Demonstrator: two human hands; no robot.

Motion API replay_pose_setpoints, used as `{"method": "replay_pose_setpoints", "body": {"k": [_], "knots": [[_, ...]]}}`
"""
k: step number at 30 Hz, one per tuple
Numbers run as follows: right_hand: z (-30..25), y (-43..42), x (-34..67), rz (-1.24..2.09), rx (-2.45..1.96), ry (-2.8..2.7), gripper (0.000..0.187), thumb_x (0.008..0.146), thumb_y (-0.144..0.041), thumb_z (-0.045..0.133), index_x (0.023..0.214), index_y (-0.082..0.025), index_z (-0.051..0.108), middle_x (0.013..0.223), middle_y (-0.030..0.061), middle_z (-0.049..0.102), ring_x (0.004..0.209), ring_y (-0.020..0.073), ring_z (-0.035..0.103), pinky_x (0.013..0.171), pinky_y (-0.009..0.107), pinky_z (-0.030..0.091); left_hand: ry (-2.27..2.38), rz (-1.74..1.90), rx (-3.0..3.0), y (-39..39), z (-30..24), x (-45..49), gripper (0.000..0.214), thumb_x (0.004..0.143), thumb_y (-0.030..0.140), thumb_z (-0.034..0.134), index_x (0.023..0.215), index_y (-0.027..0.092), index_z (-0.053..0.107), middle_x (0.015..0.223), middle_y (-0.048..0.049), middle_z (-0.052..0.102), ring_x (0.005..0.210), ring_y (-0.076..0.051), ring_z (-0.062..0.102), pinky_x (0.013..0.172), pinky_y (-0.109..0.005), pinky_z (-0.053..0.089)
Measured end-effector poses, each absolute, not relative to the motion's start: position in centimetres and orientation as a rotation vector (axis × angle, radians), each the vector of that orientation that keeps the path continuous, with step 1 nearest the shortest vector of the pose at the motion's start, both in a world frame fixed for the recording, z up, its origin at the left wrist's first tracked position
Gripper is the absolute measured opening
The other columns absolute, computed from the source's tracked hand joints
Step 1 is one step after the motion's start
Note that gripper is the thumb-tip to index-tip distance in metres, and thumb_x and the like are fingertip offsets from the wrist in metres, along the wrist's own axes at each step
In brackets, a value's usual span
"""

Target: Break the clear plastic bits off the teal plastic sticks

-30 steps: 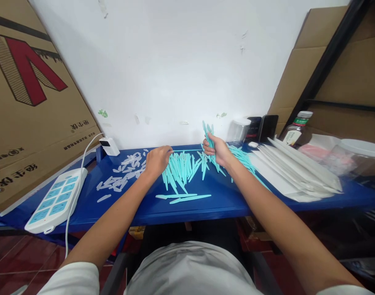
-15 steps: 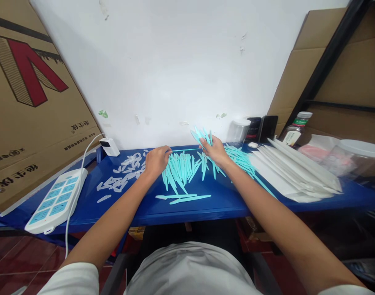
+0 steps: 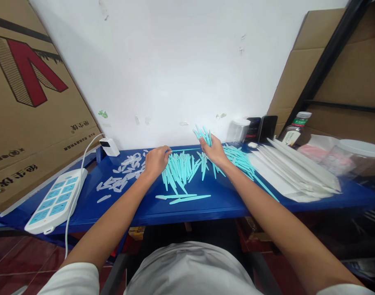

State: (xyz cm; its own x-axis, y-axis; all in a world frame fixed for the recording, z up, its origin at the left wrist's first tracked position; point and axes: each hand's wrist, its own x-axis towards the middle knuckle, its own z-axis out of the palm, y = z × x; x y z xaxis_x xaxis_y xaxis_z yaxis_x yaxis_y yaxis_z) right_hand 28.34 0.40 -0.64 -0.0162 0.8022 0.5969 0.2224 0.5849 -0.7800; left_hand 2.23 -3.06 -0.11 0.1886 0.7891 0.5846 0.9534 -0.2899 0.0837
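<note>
My right hand (image 3: 214, 149) is closed around a bunch of turquoise eyebrow razors (image 3: 203, 134), their ends fanning up above the fingers. To its left, my left hand (image 3: 157, 159) has its fingers pinched at the end of a single turquoise razor (image 3: 185, 149), which points right along the table's back edge. A dense pile of the same razors (image 3: 181, 166) lies between the hands, and two razors (image 3: 184, 198) lie crosswise in front. Another heap (image 3: 240, 157) is partly hidden behind my right wrist. Small clear plastic pieces (image 3: 121, 180) are scattered left of my left hand.
On the blue table (image 3: 187, 213), a white power strip (image 3: 56, 200) with a cable lies at left, near a small white device (image 3: 109, 146). White sleeves (image 3: 298, 172), a clear jar (image 3: 238, 130), phones (image 3: 269, 128) and a bottle (image 3: 294, 129) stand or lie at right.
My right hand has shifted very slightly, with the bunch of razors gathered a little closer together. My left hand has stayed in place.
</note>
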Motion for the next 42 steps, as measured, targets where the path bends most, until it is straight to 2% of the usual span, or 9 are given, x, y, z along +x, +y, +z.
{"method": "replay_pose_setpoints", "body": {"k": [5, 10, 14, 23, 27, 30, 33, 37, 42], "knots": [[0.0, -0.1, 28.3, 0.475, -0.869, -1.533, 0.068, 0.081, -0.075, 0.067, 0.112, -0.015, 0.064, 0.103, 0.0111, 0.071, 0.091, 0.0259, 0.065, 0.086, 0.039, 0.051, -1.669, -0.765, -2.157, -3.0, -0.1, 2.2, 0.024, 0.102, 0.036, 0.053, 0.107, 0.026, 0.074, 0.093, -0.0052, 0.077, 0.088, -0.024, 0.071, 0.071, -0.032, 0.042], [0.9, -1.6, 28.1, 0.344, -0.856, -1.39, 0.053, 0.085, -0.066, 0.069, 0.104, -0.019, 0.058, 0.085, 0.0039, 0.062, 0.073, 0.0187, 0.058, 0.074, 0.035, 0.052, -1.664, -0.766, -2.159, -2.9, -0.3, 2.2, 0.024, 0.103, 0.036, 0.053, 0.107, 0.026, 0.074, 0.094, -0.0055, 0.078, 0.088, -0.025, 0.071, 0.07, -0.032, 0.041], [1.0, -2.1, 28.0, 0.246, -0.835, -1.337, 0.042, 0.089, -0.059, 0.067, 0.1, -0.021, 0.055, 0.08, 0.0011, 0.056, 0.068, 0.0165, 0.053, 0.068, 0.033, 0.05, -1.658, -0.777, -2.165, -2.8, -0.4, 2.2, 0.022, 0.102, 0.035, 0.053, 0.107, 0.026, 0.073, 0.095, -0.0057, 0.078, 0.088, -0.025, 0.071, 0.071, -0.032, 0.041], [-1.7, 0.2, 27.4, 0.202, -0.953, -1.41, 0.021, 0.089, -0.039, 0.063, 0.091, -0.02, 0.056, 0.08, 0.002, 0.063, 0.072, 0.0199, 0.057, 0.074, 0.034, 0.047, -1.64, -0.786, -2.156, -3.0, -0.2, 2.3, 0.022, 0.102, 0.035, 0.053, 0.105, 0.026, 0.073, 0.089, -0.0046, 0.077, 0.084, -0.025, 0.071, 0.068, -0.032, 0.039], [-2.0, 0.5, 27.4, 0.226, -0.961, -1.417, 0.03, 0.094, -0.047, 0.059, 0.098, -0.017, 0.062, 0.089, 0.0067, 0.069, 0.083, 0.0236, 0.061, 0.082, 0.035, 0.049, -1.668, -0.779, -2.145, -3.1, 0.0, 2.3, 0.023, 0.102, 0.036, 0.052, 0.105, 0.026, 0.073, 0.086, -0.0045, 0.076, 0.083, -0.024, 0.07, 0.068, -0.032, 0.039], [-1.7, 0.5, 27.6, 0.208, -0.928, -1.402, 0.041, 0.096, -0.058, 0.057, 0.096, -0.018, 0.063, 0.086, 0.0056, 0.068, 0.082, 0.0228, 0.061, 0.083, 0.035, 0.049, -1.693, -0.769, -2.138, -3.1, 0.0, 2.3, 0.023, 0.102, 0.036, 0.052, 0.106, 0.026, 0.073, 0.088, -0.0047, 0.076, 0.082, -0.024, 0.07, 0.069, -0.032, 0.04], [-1.5, 0.4, 27.8, 0.192, -0.972, -1.315, 0.048, 0.095, -0.067, 0.054, 0.086, -0.02, 0.057, 0.074, 0.0017, 0.059, 0.073, 0.0201, 0.056, 0.076, 0.033, 0.049, -1.692, -0.768, -2.136, -3.1, 0.0, 2.3, 0.024, 0.102, 0.037, 0.052, 0.107, 0.027, 0.073, 0.089, -0.005, 0.076, 0.083, -0.024, 0.07, 0.069, -0.032, 0.04], [-2.2, 0.6, 27.6, 0.387, -1.018, -1.299, 0.051, 0.093, -0.073, 0.052, 0.078, -0.024, 0.049, 0.06, -0.0015, 0.048, 0.061, 0.0198, 0.051, 0.063, 0.033, 0.048, -1.699, -0.771, -2.146, -3.1, 0.0, 2.3, 0.026, 0.103, 0.038, 0.051, 0.108, 0.026, 0.073, 0.089, -0.0057, 0.076, 0.083, -0.025, 0.07, 0.069, -0.033, 0.04], [-3.7, 1.2, 27.0, 0.51, -1.11, -1.352, 0.056, 0.085, -0.075, 0.061, 0.065, -0.025, 0.044, 0.055, -0.0011, 0.047, 0.06, 0.0191, 0.049, 0.059, 0.033, 0.046, -1.736, -0.761, -2.145, -3.2, 0.1, 2.3, 0.028, 0.102, 0.039, 0.05, 0.109, 0.026, 0.073, 0.09, -0.0071, 0.076, 0.083, -0.025, 0.069, 0.071, -0.033, 0.042]]}}
